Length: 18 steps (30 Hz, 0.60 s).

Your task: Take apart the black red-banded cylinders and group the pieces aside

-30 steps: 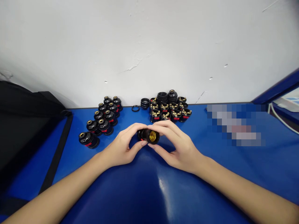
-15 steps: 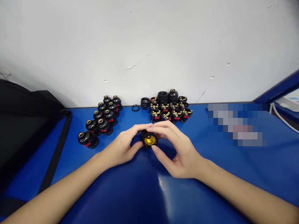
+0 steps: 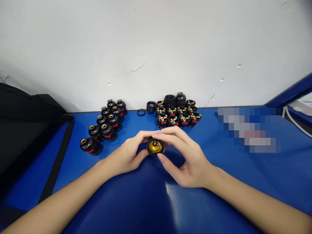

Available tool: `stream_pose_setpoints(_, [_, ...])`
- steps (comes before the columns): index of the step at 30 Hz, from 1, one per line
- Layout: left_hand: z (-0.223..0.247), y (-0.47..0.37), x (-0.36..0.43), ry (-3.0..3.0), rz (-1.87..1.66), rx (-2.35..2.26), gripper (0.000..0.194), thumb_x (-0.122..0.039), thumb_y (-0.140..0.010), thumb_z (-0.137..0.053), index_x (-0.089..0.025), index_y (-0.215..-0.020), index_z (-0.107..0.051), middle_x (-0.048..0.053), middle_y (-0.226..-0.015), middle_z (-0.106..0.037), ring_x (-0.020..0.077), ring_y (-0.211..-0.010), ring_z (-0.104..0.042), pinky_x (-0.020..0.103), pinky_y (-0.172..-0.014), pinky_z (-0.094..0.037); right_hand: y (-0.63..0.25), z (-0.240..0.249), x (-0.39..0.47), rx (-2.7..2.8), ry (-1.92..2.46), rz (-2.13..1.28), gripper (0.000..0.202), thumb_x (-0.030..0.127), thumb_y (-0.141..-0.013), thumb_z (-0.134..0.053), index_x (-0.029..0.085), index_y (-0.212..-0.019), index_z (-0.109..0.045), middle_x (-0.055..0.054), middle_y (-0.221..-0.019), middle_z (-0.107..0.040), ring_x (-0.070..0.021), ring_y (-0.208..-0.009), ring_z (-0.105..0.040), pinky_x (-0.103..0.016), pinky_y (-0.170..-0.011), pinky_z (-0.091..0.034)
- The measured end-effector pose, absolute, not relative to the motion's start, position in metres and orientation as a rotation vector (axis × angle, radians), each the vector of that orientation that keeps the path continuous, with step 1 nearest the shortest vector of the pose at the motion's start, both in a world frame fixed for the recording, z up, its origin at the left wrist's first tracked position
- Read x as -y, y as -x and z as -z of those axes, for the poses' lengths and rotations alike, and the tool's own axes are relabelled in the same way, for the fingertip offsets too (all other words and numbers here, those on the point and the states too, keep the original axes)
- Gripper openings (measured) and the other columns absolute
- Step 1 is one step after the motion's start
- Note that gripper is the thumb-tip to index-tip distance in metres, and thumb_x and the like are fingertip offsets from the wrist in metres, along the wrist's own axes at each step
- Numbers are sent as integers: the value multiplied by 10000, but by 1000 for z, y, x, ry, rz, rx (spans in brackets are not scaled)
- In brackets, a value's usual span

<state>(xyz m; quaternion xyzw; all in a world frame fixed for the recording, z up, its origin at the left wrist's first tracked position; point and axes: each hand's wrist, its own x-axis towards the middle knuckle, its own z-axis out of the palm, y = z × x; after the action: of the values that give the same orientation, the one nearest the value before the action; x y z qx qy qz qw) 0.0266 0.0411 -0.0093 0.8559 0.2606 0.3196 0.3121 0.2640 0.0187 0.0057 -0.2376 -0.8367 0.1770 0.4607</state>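
Between my hands is a black lamp socket (image 3: 154, 150), its open end facing me and showing a gold-coloured screw thread inside. My left hand (image 3: 130, 152) grips it from the left, thumb against its side and fingers over the top. From the right, my right hand (image 3: 187, 157) holds it, with the thumb at the lower rim and the fingers arched over it. The fingers hide the socket's rear part.
Closed black sockets (image 3: 109, 131) stand in rows at the left. Open socket bodies (image 3: 184, 120) with brass contacts cluster at the back right, beside stacked black caps (image 3: 170, 100). A black ring (image 3: 141, 112) lies near the wall. A black bag (image 3: 29, 120) is far left.
The socket has tilted and shifted slightly left in my fingers, so its inside looks different. Both hands keep nearly the same grip.
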Motion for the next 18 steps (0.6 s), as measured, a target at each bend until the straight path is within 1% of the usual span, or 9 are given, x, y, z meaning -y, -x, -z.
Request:
stream_pose_setpoints(4, [8, -27, -41, -2268, -840, -699, 559, -67, -1016, -572, -258, -1520, -422, 124, -1401, -701, 247, -1301, -709, 376, -1039, -622, -265, -3, -19, 2095, 588, -418, 611, 142, -962, -670, 257, -1530, -477, -149, -1317, -604, -274, -1097, -679, -470, -888, -656])
stream_pose_setpoints(6, [8, -28, -41, -2301, -849, -724, 554, -61, -1007, -578, -250, -1508, -433, 126, -1423, -687, 244, -1318, -698, 375, -1067, -607, -265, -1, -20, 2105, 598, -381, 582, 160, -975, -686, 253, -1517, -495, -147, -1297, -595, -271, -1100, -675, -475, -907, -652])
stream_pose_setpoints(9, [10, -28, -41, -2362, -872, -753, 532, -63, -995, -583, -245, -1480, -462, 120, -1453, -663, 238, -1348, -673, 385, -1131, -569, -265, 1, -22, 2044, 674, -357, 441, 237, -944, -780, 244, -1340, -585, -112, -1180, -589, -230, -959, -673, -407, -781, -665])
stream_pose_setpoints(10, [11, -28, -41, -2373, -877, -756, 520, -68, -995, -583, -246, -1470, -470, 115, -1455, -660, 235, -1352, -667, 385, -1145, -559, -265, 1, -23, 2015, 693, -361, 436, 277, -916, -822, 239, -1284, -592, -105, -1161, -584, -220, -920, -667, -390, -741, -663])
stream_pose_setpoints(11, [11, -28, -41, -2381, -880, -756, 508, -76, -995, -584, -247, -1461, -476, 110, -1454, -659, 232, -1352, -665, 381, -1151, -553, -265, 0, -23, 1998, 700, -363, 462, 308, -890, -853, 234, -1262, -588, -110, -1170, -586, -222, -919, -669, -392, -738, -664])
stream_pose_setpoints(13, [12, -28, -41, -2397, -884, -763, 496, -93, -1000, -591, -247, -1456, -475, 103, -1442, -661, 225, -1340, -668, 367, -1143, -553, -265, -1, -24, 2024, 663, -351, 525, 297, -884, -857, 220, -1318, -571, -145, -1258, -612, -266, -1054, -683, -452, -869, -661])
stream_pose_setpoints(15, [11, -28, -40, -2420, -896, -780, 476, -116, -1007, -603, -236, -1449, -473, 108, -1409, -671, 225, -1311, -675, 360, -1122, -557, -265, -3, -24, 2082, 595, -305, 544, 209, -923, -799, 214, -1407, -550, -156, -1323, -653, -296, -1214, -660, -499, -1024, -608])
stream_pose_setpoints(16, [10, -28, -40, -2433, -911, -792, 458, -125, -1010, -608, -228, -1437, -479, 112, -1384, -677, 227, -1291, -678, 361, -1109, -557, -265, -4, -24, 2094, 580, -277, 525, 171, -938, -769, 217, -1417, -557, -146, -1315, -677, -291, -1236, -659, -496, -1054, -591])
stream_pose_setpoints(18, [7, -30, -40, -2449, -956, -818, 414, -142, -1004, -627, -213, -1394, -508, 117, -1318, -688, 233, -1232, -681, 367, -1072, -559, -265, -3, -25, 2064, 616, -236, 434, 168, -953, -760, 216, -1358, -610, -121, -1222, -712, -261, -1136, -701, -442, -995, -616])
